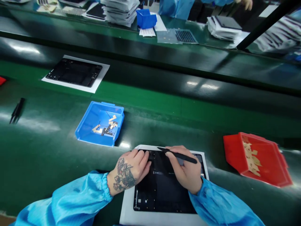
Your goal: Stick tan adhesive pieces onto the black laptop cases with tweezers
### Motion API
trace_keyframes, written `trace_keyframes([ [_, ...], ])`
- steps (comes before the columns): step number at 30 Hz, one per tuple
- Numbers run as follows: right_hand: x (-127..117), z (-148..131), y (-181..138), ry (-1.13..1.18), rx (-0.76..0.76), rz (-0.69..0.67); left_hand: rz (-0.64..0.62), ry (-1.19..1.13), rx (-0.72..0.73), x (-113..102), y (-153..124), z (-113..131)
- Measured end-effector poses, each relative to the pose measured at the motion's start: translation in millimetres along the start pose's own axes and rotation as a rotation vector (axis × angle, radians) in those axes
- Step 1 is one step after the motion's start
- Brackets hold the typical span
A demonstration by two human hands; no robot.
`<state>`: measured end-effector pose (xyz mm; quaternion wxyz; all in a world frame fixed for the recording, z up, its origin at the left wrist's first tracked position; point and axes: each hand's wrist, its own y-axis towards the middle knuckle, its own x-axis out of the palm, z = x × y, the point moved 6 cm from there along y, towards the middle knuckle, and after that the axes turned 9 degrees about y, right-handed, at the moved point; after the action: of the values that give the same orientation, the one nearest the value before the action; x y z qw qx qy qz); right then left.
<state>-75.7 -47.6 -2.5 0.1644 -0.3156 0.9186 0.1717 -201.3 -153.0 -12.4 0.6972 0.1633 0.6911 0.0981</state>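
Observation:
A black tablet-like frame (pixel 162 191) lies on a white sheet (pixel 128 207) at the near edge of the green bench. My left hand (pixel 129 171), tattooed on its back, presses its bent fingertips on the frame's upper left corner. My right hand (pixel 185 171) grips black tweezers (pixel 178 155) whose tips point left toward the frame's top edge, close to the left fingers. Both sleeves are shiny blue.
A blue tray (pixel 100 124) with small tan and black parts sits just beyond the frame. At the right stands a red tray (pixel 261 160) of tan pieces. Another black frame on white sheet (pixel 75 72) lies far left, spare tweezers (pixel 17 110) left. Another person works across the bench.

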Motion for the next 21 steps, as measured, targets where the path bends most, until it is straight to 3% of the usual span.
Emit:
trace_keyframes([
  [5, 6, 26, -6, 0.141, 0.335, -0.133, -0.012, -0.045, -0.007, 0, -1, -2],
  [15, 16, 33, 2, 0.348, 0.452, -0.19, -0.044, -0.127, 0.047, 3, -5, 1],
  [21, 7, 40, -2, 0.38, 0.456, -0.028, -0.053, -0.152, 0.042, 4, -6, 0],
])
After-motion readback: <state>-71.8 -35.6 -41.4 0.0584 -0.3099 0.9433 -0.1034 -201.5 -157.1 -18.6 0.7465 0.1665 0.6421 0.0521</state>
